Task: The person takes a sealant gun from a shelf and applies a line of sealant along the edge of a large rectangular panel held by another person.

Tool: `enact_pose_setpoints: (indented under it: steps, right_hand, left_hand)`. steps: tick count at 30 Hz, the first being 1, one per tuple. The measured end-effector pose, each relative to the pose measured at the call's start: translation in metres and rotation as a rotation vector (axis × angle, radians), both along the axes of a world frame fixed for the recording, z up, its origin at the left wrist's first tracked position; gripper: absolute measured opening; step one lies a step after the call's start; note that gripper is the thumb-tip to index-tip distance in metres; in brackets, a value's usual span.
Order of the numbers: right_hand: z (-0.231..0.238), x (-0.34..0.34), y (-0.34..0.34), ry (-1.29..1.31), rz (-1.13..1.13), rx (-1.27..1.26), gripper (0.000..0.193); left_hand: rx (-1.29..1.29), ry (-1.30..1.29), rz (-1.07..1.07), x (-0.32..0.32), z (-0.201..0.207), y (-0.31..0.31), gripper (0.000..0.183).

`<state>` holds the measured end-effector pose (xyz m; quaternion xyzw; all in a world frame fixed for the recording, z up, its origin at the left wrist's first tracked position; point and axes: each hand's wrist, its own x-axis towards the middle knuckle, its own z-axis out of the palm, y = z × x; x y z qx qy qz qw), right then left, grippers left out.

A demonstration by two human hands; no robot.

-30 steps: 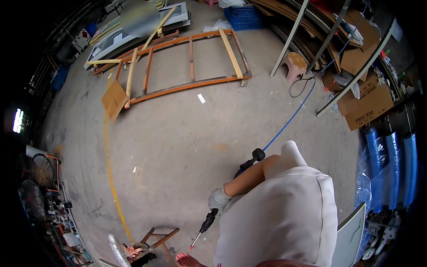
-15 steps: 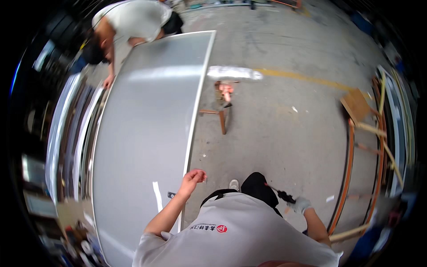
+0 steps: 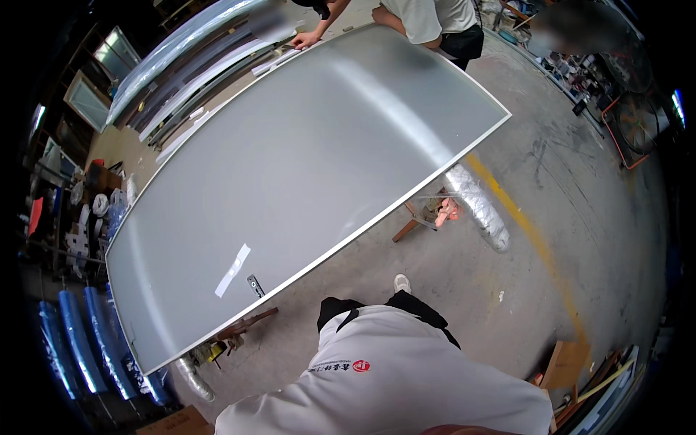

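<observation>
Neither of my hands shows; only the light sleeves of my shirt [image 3: 406, 391] reach the lower edge. In front of me on the left lies a large frosted panel [image 3: 290, 174] with a thin white frame. A white strip [image 3: 233, 270] and a small dark metal plate [image 3: 255, 286] with a hole in it lie on the panel near its close edge. At the far edge a co-worker [image 3: 435, 22] bends over the panel, with a hand [image 3: 306, 40] at its rim.
A wrapped silvery support [image 3: 477, 206] sticks out under the panel, beside a wooden stool [image 3: 409, 222] bearing a pinkish bundle. Long profiles [image 3: 210, 65] are stacked beyond. Blue-wrapped rolls [image 3: 76, 341] stand left. A cardboard box [image 3: 565, 365] lies at right.
My view has swung left, so the panel now lies slantwise. My bare left hand and my gloved right hand, which held a dark tool, have left the picture.
</observation>
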<state>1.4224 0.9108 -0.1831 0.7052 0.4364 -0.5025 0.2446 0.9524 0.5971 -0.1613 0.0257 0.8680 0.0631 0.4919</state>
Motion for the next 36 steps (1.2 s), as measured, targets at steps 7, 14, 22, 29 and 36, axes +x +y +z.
enact_pose_setpoints:
  steps: [7,14,22,29,36]
  right_hand:
    - [-0.011,0.017,0.149,-0.031,0.213,0.054,0.041]
    - [-0.028,-0.009,0.241,-0.101,0.524,0.041,0.038]
    - [0.000,-0.216,0.237,0.235,1.015,0.396,0.036]
    - [0.107,-0.437,-0.006,1.221,1.362,-0.151,0.061]
    - [0.155,-0.490,-0.158,1.351,0.224,-0.688,0.035]
  left_hand:
    - [0.100,0.081,0.541,0.138,0.003,0.016,0.032]
    - [-0.004,0.077,0.696,0.262,0.004,0.015,0.036]
    - [-0.120,0.488,1.111,0.277,-0.001,-0.036,0.041]
    - [0.964,1.149,1.685,0.153,0.088,-0.019,0.029]
    - [1.116,0.491,0.955,0.105,0.135,0.042,0.021]
